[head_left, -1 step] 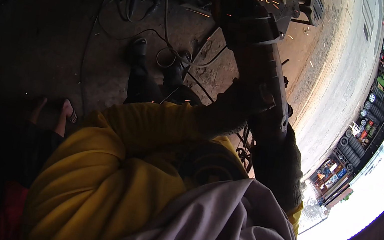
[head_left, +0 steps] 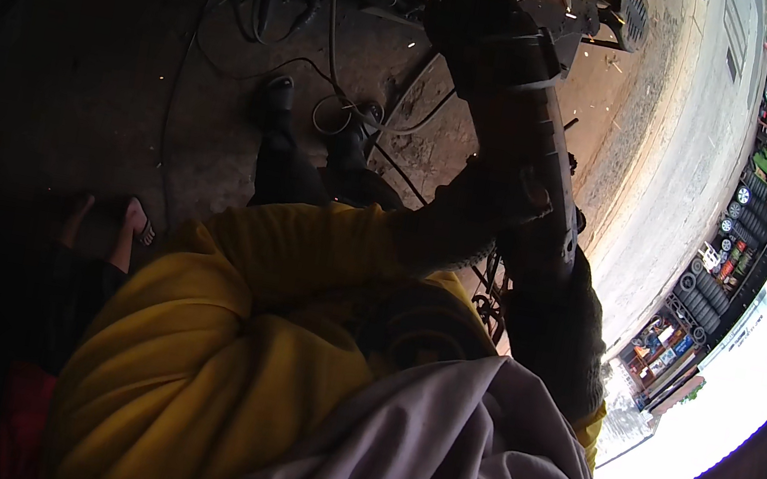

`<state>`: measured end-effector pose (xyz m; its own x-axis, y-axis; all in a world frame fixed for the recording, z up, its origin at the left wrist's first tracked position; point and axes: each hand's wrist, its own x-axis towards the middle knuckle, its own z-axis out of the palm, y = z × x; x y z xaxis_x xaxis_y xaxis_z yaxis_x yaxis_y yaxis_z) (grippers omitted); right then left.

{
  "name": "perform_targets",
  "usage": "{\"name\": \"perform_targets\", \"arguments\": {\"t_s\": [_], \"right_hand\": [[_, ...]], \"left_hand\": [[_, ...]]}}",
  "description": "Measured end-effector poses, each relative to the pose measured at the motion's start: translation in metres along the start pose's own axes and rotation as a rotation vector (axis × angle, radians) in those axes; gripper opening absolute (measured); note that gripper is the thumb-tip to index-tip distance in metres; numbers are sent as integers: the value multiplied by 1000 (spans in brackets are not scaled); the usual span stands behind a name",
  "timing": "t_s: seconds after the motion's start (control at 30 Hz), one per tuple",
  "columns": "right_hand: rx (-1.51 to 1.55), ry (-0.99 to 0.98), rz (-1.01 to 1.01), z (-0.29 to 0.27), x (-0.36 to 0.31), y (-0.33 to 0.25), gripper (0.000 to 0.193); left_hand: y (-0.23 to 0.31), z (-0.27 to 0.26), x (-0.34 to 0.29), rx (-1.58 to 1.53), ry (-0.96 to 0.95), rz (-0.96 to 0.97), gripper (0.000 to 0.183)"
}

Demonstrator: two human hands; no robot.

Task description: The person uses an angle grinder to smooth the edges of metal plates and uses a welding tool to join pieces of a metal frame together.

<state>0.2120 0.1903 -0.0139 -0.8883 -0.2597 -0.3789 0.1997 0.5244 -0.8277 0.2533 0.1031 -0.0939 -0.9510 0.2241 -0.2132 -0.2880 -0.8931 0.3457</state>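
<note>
Gripping the grinder (head_left: 516,125), shadowed hands (head_left: 505,195) are barely discernible.

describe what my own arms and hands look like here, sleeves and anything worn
The left arm wears a loose yellow sleeve with soft folds. The left hand appears to be in a dark glove, and so does the right hand, with a rough, knit-looking edge toward the wrist. A bit of yellow cloth shows beyond it. Shadow hides the fingers' details and any markings.
</note>
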Motion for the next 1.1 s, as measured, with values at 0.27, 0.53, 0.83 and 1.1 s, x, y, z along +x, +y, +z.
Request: {"name": "perform_targets", "arguments": {"t_s": [0.27,0.53,0.83,1.1], "right_hand": [[163,17,218,0,-6,-9,36],[399,33,321,7,-2,-28,44],[-170,23,-72,3,-4,1,33],[-313,54,-167,1,-8,-17,34]], "left_hand": [[-17,-2,0,411,86,110,30],[-1,0,-5,278,-8,72,27],[11,4,-3,21,-6,-174,43],[24,7,-1,-333,-35,-223,33]]}}
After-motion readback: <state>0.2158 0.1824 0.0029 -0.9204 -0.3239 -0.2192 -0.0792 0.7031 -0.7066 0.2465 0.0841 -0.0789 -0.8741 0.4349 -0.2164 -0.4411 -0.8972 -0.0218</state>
